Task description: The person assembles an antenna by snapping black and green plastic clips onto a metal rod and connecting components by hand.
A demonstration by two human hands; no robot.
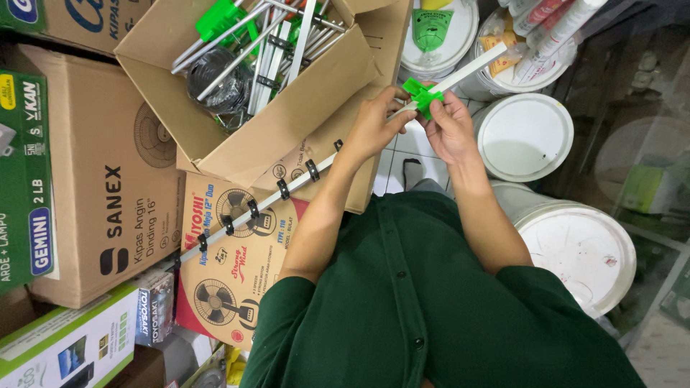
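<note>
A long white rail (287, 188) fitted with black clips is held slantwise in front of a green-shirted torso, above an open cardboard box (287, 108) of metal rods and beside white lidded buckets (525, 136). The left hand (374, 129) is wrapped around the rail, fingers curled shut upon it. A green plastic bracket (422, 95) seated on the rail is pinched between the fingertips of the right hand (449, 128), just beyond the left thumb.
</note>
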